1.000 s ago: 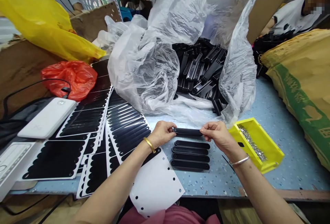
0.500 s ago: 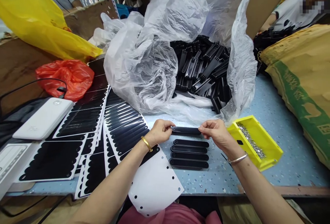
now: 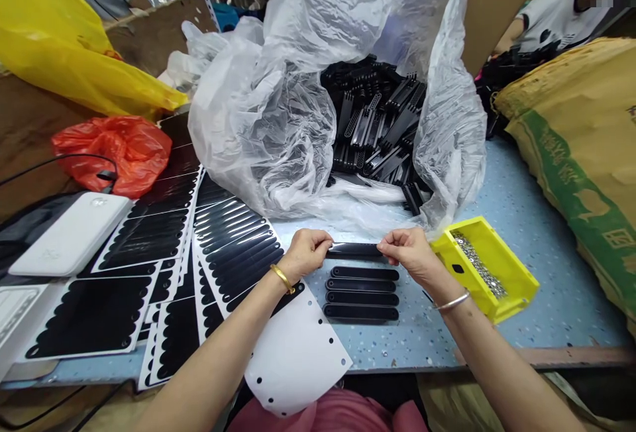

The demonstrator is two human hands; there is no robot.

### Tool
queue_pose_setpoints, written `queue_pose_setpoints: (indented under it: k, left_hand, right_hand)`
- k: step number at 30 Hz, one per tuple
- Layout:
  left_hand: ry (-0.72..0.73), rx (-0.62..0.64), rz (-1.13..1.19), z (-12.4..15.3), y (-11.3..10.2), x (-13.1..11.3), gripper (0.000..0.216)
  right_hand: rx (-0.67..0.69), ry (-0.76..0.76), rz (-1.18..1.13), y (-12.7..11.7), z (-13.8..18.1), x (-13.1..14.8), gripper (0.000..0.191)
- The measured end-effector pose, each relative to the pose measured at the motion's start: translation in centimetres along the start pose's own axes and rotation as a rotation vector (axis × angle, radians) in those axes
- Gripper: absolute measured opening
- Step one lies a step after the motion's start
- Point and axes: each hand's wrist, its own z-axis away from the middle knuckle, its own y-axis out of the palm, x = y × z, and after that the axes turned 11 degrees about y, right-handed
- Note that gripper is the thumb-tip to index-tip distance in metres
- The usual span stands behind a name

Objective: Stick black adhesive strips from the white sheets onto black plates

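Observation:
Both hands pinch the two ends of a black strip with rounded ends, stretched level above the table. My left hand, wearing a gold bangle, grips its left end. The other end is between the thumb and fingers of my right hand, which has a silver bangle. Whether the strip is one piece or a sticker lying on a bar, I cannot tell. Just below it, several black plastic bars lie in a parallel stack of rows. Sheets of black strip stickers fan out left of my left hand, one showing bare white backing.
Behind my hands, a clear plastic bag spills black plastic parts. A yellow bin of small metal pieces stands at right, near a brown sack. A white power bank and red bag are left. Other people sit beyond.
The view has shifted slightly, so most things sit a little further left. Both hands keep hold of the black strip, whose upper face now tilts and catches more light.

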Motion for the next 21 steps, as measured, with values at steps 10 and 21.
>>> queue_pose_setpoints:
  k: [10,21]
  left_hand:
    - [-0.004,0.008,0.019,0.24,-0.11,-0.25,0.023]
    - [0.025,-0.060,-0.048,0.01,0.09,-0.96,0.023]
  right_hand:
    - [-0.015,-0.008,0.026,0.04,0.07,-0.08,0.019]
    - [-0.090,0.013,0.019,-0.11,-0.23,-0.09,0.020]
